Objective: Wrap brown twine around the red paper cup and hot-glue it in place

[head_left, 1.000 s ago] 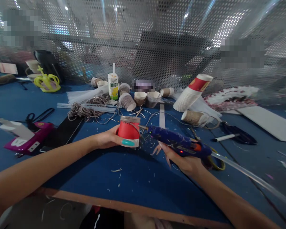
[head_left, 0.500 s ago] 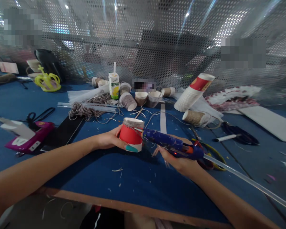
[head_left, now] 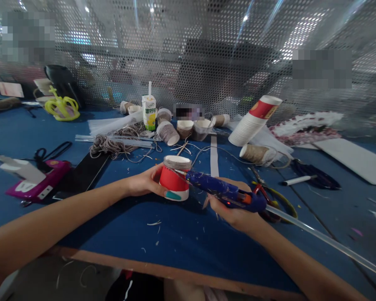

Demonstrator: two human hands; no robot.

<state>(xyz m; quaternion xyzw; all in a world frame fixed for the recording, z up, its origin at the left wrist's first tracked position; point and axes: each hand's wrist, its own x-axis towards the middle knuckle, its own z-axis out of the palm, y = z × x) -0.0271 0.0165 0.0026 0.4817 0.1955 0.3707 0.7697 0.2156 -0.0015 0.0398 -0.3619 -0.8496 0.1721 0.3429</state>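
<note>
My left hand [head_left: 148, 183] grips a red paper cup [head_left: 174, 179], turned upside down and tilted, with brown twine wound round its top band. My right hand [head_left: 233, 209] holds a blue glue gun [head_left: 223, 190] with an orange trigger. The gun's nozzle touches the cup just under the twine band. A clear glue stick [head_left: 326, 240] trails out of the back of the gun toward the right. Both hands hover just above the blue table [head_left: 181, 238].
A bundle of brown twine [head_left: 111, 144], several twine-wrapped cups [head_left: 169, 133], a stack of paper cups [head_left: 253, 121], a drink carton [head_left: 149, 110], scissors [head_left: 277, 200], a marker [head_left: 296, 180], a pink device [head_left: 39, 184] and a yellow crown [head_left: 62, 108] lie about. Perforated metal screen behind.
The glue gun moved left until its nozzle met the cup. My left hand tilted the cup slightly toward the gun.
</note>
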